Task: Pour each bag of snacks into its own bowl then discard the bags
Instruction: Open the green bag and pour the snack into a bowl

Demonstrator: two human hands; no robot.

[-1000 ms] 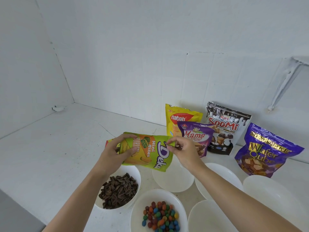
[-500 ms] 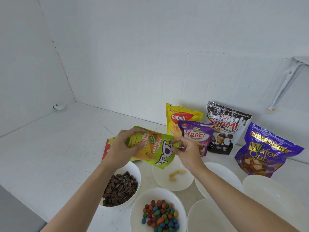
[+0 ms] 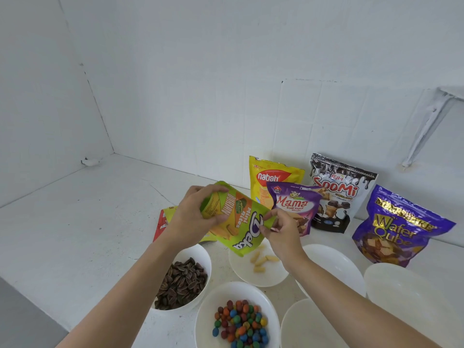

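My left hand (image 3: pixel 192 217) grips the bottom end of a green Deka Mini Bites bag (image 3: pixel 241 222), which is tipped mouth-down over a white bowl (image 3: pixel 273 275). My right hand (image 3: pixel 281 229) pinches the bag's edge near the mouth. A few yellow wafer bites (image 3: pixel 259 261) lie in that bowl. To the front left, one bowl holds dark sunflower seeds (image 3: pixel 182 282) and another holds coloured candies (image 3: pixel 239 322).
Four full bags stand along the back wall: yellow Nabati (image 3: pixel 272 174), purple Mama (image 3: pixel 292 202), black Soomi (image 3: pixel 339 192), purple Wafer Qube (image 3: pixel 396 224). Flattened bags (image 3: pixel 162 219) lie behind my left hand. Three bowls (image 3: pixel 336 264) with nothing in them sit at the right.
The Deka bag has tilted steeper, mouth downward, and wafer bites have dropped into the bowl beneath it. Both hands kept their hold.
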